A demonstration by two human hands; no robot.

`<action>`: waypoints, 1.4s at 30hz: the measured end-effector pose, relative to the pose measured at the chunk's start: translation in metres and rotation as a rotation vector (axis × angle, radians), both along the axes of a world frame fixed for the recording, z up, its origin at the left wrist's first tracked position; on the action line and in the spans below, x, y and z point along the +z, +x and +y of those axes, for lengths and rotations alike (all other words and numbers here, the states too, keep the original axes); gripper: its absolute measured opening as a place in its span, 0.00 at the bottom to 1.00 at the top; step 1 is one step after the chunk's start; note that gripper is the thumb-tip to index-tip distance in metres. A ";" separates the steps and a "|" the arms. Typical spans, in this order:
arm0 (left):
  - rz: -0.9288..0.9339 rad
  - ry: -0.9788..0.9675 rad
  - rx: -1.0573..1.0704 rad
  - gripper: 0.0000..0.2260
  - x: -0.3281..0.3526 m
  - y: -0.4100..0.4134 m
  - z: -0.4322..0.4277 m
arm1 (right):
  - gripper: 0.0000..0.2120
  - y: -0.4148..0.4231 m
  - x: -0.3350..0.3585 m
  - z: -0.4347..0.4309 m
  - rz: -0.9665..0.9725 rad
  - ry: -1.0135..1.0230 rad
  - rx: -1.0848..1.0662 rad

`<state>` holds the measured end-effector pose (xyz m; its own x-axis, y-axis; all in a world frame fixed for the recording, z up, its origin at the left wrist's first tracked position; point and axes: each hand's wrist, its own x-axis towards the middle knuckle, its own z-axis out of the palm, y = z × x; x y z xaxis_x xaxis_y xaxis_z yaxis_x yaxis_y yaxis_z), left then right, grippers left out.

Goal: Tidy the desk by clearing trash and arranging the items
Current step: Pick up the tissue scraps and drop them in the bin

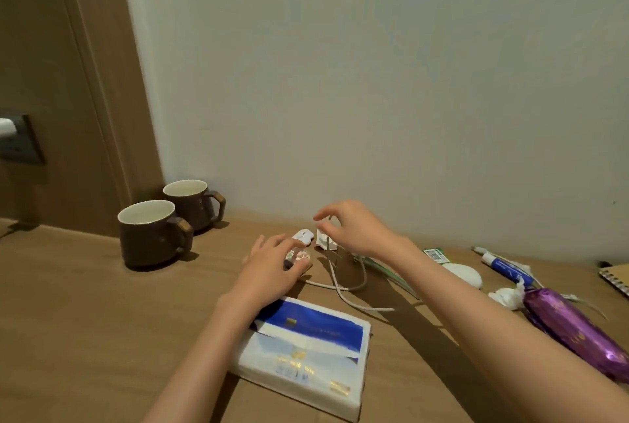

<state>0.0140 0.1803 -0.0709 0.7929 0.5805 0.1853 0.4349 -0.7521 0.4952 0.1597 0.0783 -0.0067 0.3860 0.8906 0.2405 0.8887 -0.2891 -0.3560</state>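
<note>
My right hand [350, 227] pinches a white charger plug [325, 239] near the back wall, its white cable [343, 286] looping across the wooden desk [85, 303]. My left hand [272, 269] rests on a small patterned object [299, 257] just in front of a small white oval item [303, 236]. A blue and white tissue pack [313, 351] lies under my left forearm.
Two brown mugs [153, 232] [194, 203] stand at the back left. To the right lie a purple wrapped package [575, 330], crumpled white tissue [507, 296], a white oval item [464, 274], a blue tube [507, 266], a green packet [435, 255] and a spiral notebook [617, 278].
</note>
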 end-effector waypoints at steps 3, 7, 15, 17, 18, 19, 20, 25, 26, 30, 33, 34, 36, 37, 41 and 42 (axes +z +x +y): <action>-0.051 -0.007 -0.003 0.20 -0.002 -0.005 0.000 | 0.15 0.007 -0.004 0.014 0.019 -0.079 -0.027; -0.107 -0.020 0.016 0.18 -0.003 -0.004 0.001 | 0.19 0.022 -0.018 0.028 0.029 -0.209 -0.132; -0.109 -0.044 0.040 0.18 -0.007 -0.002 0.005 | 0.14 0.034 -0.050 0.041 0.118 -0.193 -0.266; -0.100 -0.046 0.043 0.18 -0.007 -0.002 0.004 | 0.12 0.033 -0.051 0.041 0.144 -0.155 -0.274; -0.095 -0.045 0.044 0.18 -0.006 -0.001 0.004 | 0.11 0.034 -0.050 0.041 0.160 -0.156 -0.264; -0.092 -0.044 0.045 0.19 -0.006 -0.001 0.003 | 0.14 0.035 -0.050 0.041 0.181 -0.154 -0.253; -0.090 -0.045 0.045 0.19 -0.005 -0.001 0.003 | 0.19 0.035 -0.047 0.040 0.204 -0.157 -0.245; -0.097 -0.047 0.048 0.19 -0.001 -0.002 -0.002 | 0.22 0.032 -0.043 0.039 0.336 -0.013 -0.301; -0.099 -0.041 0.048 0.19 0.000 -0.002 -0.002 | 0.20 0.031 -0.043 0.038 0.378 0.029 -0.324; -0.159 0.007 0.041 0.20 0.007 -0.003 -0.006 | 0.10 0.025 -0.038 0.035 0.443 0.204 -0.322; -0.280 -0.033 0.055 0.21 0.019 -0.004 -0.014 | 0.04 0.016 -0.023 0.025 0.487 0.335 -0.273; -0.331 -0.066 0.061 0.22 0.024 -0.004 -0.017 | 0.03 0.012 -0.015 0.019 0.503 0.377 -0.249; -0.440 -0.128 0.065 0.23 0.032 -0.004 -0.024 | 0.02 0.004 -0.002 0.007 0.507 0.446 -0.210; -0.488 -0.153 0.064 0.23 0.035 -0.004 -0.026 | 0.02 -0.001 0.004 0.000 0.498 0.465 -0.186; -0.607 -0.194 0.020 0.21 0.041 -0.003 -0.036 | 0.12 -0.023 0.015 -0.030 0.465 0.452 -0.086; -0.625 -0.208 -0.003 0.20 0.043 -0.004 -0.040 | 0.12 -0.027 0.016 -0.038 0.458 0.438 -0.070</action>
